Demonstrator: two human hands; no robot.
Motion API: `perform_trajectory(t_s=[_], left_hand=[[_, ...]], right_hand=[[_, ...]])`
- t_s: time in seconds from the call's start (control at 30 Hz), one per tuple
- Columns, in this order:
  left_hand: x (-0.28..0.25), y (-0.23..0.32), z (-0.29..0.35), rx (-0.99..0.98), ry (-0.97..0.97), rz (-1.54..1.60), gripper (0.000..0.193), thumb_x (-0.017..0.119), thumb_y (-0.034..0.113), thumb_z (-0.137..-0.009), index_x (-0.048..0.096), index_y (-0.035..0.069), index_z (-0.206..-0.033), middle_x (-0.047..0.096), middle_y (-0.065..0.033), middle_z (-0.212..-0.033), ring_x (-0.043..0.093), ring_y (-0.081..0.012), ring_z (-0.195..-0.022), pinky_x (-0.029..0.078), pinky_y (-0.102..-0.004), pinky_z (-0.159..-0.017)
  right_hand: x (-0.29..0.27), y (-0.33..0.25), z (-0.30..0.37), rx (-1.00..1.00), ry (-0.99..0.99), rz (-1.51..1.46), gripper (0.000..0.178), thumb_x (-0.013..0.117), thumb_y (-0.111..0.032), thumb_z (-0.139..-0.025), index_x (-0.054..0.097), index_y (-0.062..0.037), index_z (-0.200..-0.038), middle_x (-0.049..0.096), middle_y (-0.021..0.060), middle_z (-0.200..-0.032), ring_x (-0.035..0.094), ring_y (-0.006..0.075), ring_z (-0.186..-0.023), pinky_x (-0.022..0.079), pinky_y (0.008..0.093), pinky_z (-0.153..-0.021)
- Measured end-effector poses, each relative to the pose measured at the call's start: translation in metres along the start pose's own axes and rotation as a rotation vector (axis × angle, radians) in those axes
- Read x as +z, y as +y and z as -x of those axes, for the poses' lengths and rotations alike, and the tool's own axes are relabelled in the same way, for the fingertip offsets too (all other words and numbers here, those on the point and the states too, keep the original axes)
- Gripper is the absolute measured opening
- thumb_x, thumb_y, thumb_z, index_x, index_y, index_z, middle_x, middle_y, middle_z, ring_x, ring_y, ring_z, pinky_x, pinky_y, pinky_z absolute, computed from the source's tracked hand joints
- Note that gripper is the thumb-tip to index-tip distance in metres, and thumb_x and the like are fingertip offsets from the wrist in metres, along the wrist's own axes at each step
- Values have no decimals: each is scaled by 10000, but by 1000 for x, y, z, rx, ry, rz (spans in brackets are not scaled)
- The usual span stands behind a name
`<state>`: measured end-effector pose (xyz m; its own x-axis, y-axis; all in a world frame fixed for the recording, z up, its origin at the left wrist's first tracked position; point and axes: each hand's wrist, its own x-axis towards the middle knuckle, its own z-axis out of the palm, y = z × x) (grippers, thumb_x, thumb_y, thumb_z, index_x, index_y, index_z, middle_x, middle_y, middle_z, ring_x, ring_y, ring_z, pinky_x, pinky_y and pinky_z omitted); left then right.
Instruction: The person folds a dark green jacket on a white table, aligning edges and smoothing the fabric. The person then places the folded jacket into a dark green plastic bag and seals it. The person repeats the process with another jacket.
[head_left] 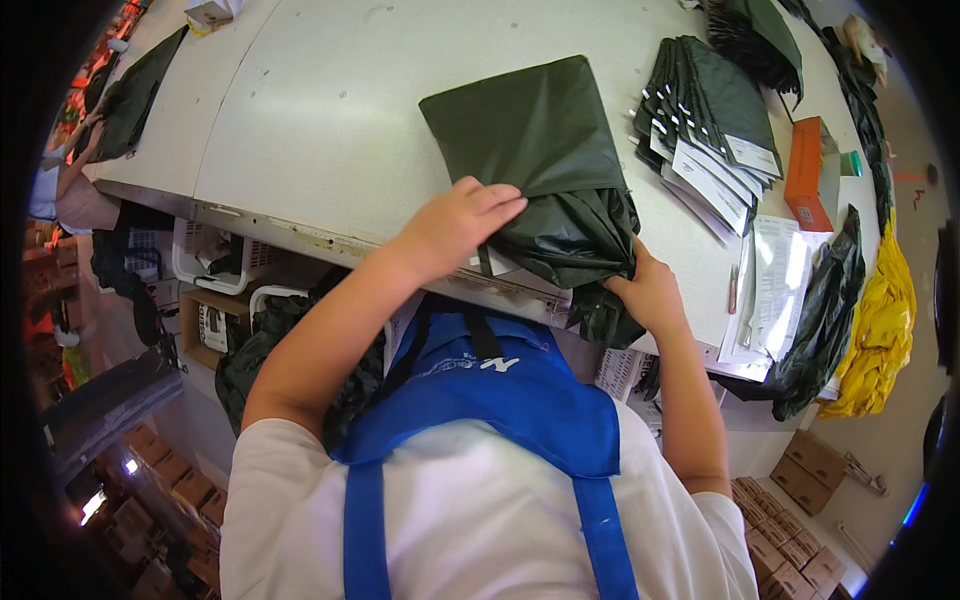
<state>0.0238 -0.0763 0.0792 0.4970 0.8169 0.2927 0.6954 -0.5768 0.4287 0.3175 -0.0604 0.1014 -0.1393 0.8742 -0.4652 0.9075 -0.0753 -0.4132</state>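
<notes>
- Pale and broad, the tabletop (320, 130) fills a packed workroom, with another person's arms (75, 160) at its far left end.
- Dark plastic bag (530, 120), center: we find it at the front edge of the tabletop, its upper part flat, its lower part bunched between the hands.
- Left hand (462, 225) lies over the fold with fingers extended; its thumb is hidden, so we cannot tell whether it pinches or only presses.
- Right hand (650, 285) grasps the crumpled lower corner, thumb on our side, other fingers mostly out of sight.
- Slippage looks the likeliest trouble — thin, slick film under light fingers could let the fold spring open or crease askew.
- Loose plastic hangs past the front edge; its weight, or a tug from the right hand, might drag the flat part crooked or stretch the film.
- To the right, a fanned stack of dark packets (690, 110) with white labels lies near — a wide sweep of the bag could, we judge, knock it out of order.
- Farther along, a slim tool (733, 290) rests beside loose papers (780, 285); trailing film might catch there.
</notes>
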Motion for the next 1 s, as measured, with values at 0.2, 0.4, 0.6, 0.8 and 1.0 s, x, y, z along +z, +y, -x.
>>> perform_trajectory(t_s=[0.2, 0.4, 0.6, 0.8, 1.0], left_hand=[[37, 79, -2, -8, 116, 104, 407, 540, 16, -773, 587, 18, -1177, 549, -89, -1151, 542, -254, -884, 503, -330, -767], [5, 82, -47, -252, 281, -33, 442, 724, 162, -666, 596, 77, -1080, 535, -70, -976, 548, -267, -835, 498, -355, -671], [16, 70, -73, -217, 144, -117, 118, 620, 140, -751, 584, 50, -818, 541, -85, -816, 581, -272, -741, 507, -383, -608], [27, 72, -88, 83, 35, 21, 40, 557, 92, -756, 544, 65, -729, 538, -75, -756, 587, -257, -771, 496, -373, -644], [-9, 53, -63, 259, 312, 274, 321, 573, 33, -709, 602, 81, -1025, 613, -71, -1027, 572, -273, -981, 448, -364, -843]], right_hand=[[21, 4, 4, -8, 4, -287, 669, 700, -266, -685, 501, -34, -1280, 662, 229, -962, 631, 380, -914, 491, 405, -806], [28, -30, 15, -58, -5, -177, 732, 664, -297, -720, 412, 27, -1326, 646, 269, -901, 626, 402, -882, 494, 436, -781], [19, -40, 26, -114, 46, -16, 833, 666, -299, -721, 312, 62, -1383, 641, 267, -896, 630, 396, -857, 498, 449, -756], [26, -40, 24, -157, 100, -91, 640, 652, -252, -743, 459, 80, -1255, 643, 258, -915, 633, 377, -837, 500, 431, -739], [26, -2, 12, -29, 108, -1099, 289, 680, -138, -776, 616, 49, -986, 659, 71, -889, 602, 148, -806, 480, 299, -723]])
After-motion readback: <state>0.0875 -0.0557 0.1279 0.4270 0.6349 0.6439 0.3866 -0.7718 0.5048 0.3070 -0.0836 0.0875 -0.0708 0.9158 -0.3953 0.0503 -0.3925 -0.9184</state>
